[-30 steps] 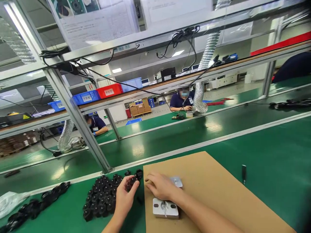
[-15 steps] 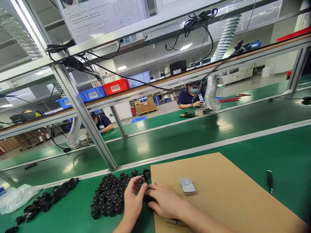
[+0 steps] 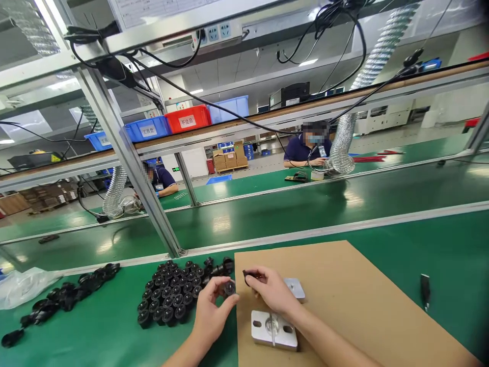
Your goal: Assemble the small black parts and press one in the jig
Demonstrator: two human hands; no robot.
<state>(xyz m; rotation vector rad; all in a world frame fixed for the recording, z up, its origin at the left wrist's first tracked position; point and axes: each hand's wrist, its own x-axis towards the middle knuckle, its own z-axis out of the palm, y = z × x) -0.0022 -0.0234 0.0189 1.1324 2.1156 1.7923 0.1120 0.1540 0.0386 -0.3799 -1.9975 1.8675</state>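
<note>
My left hand (image 3: 214, 312) pinches a round black part (image 3: 229, 288) at the cardboard's left edge. Just right of it, my right hand (image 3: 272, 289) is closed on a small dark ring-like piece (image 3: 247, 278). Below my right hand, a silver metal block (image 3: 260, 331) with two slots and a round recess lies on the cardboard (image 3: 336, 306). A smaller silver block (image 3: 296, 288) sits behind my right hand, partly hidden by it. Several round black parts (image 3: 167, 292) stand grouped on the green table to the left of my left hand.
A strand of black pieces (image 3: 66, 295) and a clear plastic bag (image 3: 26, 286) lie at the far left. A black-handled tool (image 3: 425, 290) is on the green table (image 3: 454, 255) at right. A metal post (image 3: 133, 168) rises behind the parts. Two people sit across.
My hands have moved apart. My right hand has risen with the dark ring-like piece, and the slotted metal block beneath it now shows. The camera view has shifted slightly.
</note>
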